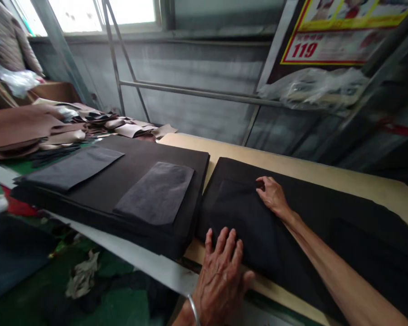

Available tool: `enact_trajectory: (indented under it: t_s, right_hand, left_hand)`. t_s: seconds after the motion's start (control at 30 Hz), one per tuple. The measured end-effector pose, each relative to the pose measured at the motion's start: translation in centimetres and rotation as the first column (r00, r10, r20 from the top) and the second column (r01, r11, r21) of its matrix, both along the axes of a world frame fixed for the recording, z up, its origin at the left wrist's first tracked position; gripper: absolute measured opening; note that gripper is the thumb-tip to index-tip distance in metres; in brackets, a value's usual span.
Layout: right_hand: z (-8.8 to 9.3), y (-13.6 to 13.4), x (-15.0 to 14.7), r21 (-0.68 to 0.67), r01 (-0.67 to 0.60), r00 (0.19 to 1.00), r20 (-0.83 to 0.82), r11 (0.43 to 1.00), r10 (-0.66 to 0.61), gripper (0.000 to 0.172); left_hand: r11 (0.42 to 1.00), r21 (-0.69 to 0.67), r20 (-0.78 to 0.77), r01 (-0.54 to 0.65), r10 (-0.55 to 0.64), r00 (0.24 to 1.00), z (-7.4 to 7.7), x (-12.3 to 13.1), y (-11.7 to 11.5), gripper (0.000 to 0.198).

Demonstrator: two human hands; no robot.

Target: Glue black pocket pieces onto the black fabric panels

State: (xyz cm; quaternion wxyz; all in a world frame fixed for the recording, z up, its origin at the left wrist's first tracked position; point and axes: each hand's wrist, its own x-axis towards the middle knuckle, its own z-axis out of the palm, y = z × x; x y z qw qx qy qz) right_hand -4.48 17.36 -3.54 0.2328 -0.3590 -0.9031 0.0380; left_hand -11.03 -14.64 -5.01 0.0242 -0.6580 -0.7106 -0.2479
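A large black fabric panel (326, 213) lies flat on the pale wooden table (292, 165). A smaller dark fabric piece (245, 213) rests on its left part. My left hand (221, 276) lies flat with fingers spread on the near edge of that smaller piece; a metal bangle is on the wrist. My right hand (274, 194) presses on the far corner of the same piece, its fingertips curled at the edge. To the left sits a thick stack of black fabric (136, 158) with two grey cut pieces (156, 192) on top.
Brown and beige cut pieces (54, 131) are heaped at the far left. A metal rail and a grey wall run behind the table. A plastic-wrapped bundle (313, 88) sits on a shelf at the right under a poster. Scraps lie on the green floor (98, 290).
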Motion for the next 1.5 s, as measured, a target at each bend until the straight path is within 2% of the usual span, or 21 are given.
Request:
enact_trajectory:
  t_s: [0.1,0.17,0.23,0.33,0.47,0.67,0.83,1.07,1.27,1.4,1.5]
  right_hand:
    - [1.6,-2.1,-0.8,0.2,0.017,0.982,0.179,0.98,-0.054,0.031]
    - [2.1,-3.7,-1.7,0.244,-0.049,0.971,0.239,0.968,-0.011,0.03]
    - [1.7,-5.3,-2.8,0.198,-0.161,0.966,0.232,0.967,0.113,0.028]
    - [-0.5,-7.0,-4.0,0.097,-0.281,0.949,0.177,0.955,0.261,0.034]
    - [-2.6,-8.0,-4.5,0.009,-0.233,0.952,0.204,0.972,0.227,0.052]
    - [-1.6,-8.7,-4.7,-0.055,-0.175,0.927,0.326,0.983,0.184,0.064]
    - [-0.9,-9.2,-4.8,-0.107,-0.166,0.911,0.365,0.98,0.194,0.076]
    - [-1.1,-9.2,-4.7,-0.107,-0.176,0.922,0.33,0.978,0.202,0.082]
    - [-1.5,-9.3,-4.7,-0.127,-0.192,0.937,0.27,0.973,0.22,0.083]
    - [-1.3,-9.5,-4.7,-0.154,-0.186,0.938,0.266,0.97,0.222,0.084]
    - [-1.0,-9.7,-4.6,-0.159,-0.184,0.94,0.259,0.97,0.221,0.085]
  left_hand:
    - [1.0,0.031,-0.02,-0.002,0.002,1.0,-0.3,-0.1,0.1,0.053]
    - [0.998,0.059,-0.037,0.002,0.0,0.999,-0.4,-0.2,0.1,0.052]
    - [0.996,0.086,-0.054,0.0,0.004,0.999,-0.6,-0.2,0.1,0.052]
    - [0.995,0.104,-0.067,-0.007,0.014,0.998,-0.7,-0.1,0.1,0.051]
    - [0.995,0.1,-0.052,-0.023,0.028,0.998,-0.9,0.1,0.2,0.05]
    - [0.988,0.154,-0.032,-0.02,0.025,0.999,-1.3,0.2,0.0,0.046]
    - [0.993,0.12,-0.06,0.007,0.001,0.998,-1.3,0.2,-0.4,0.048]
    - [0.998,0.059,-0.106,-0.015,0.021,0.994,-1.0,0.1,-2.1,0.059]
    - [0.999,-0.009,-0.157,0.045,-0.045,0.987,-0.1,-0.5,-3.9,0.056]
    - [1.0,0.019,-0.129,0.008,-0.005,0.992,1.4,-0.7,-2.4,0.041]
    - [0.998,0.068,-0.092,0.011,-0.005,0.996,2.0,-0.2,-0.7,0.035]
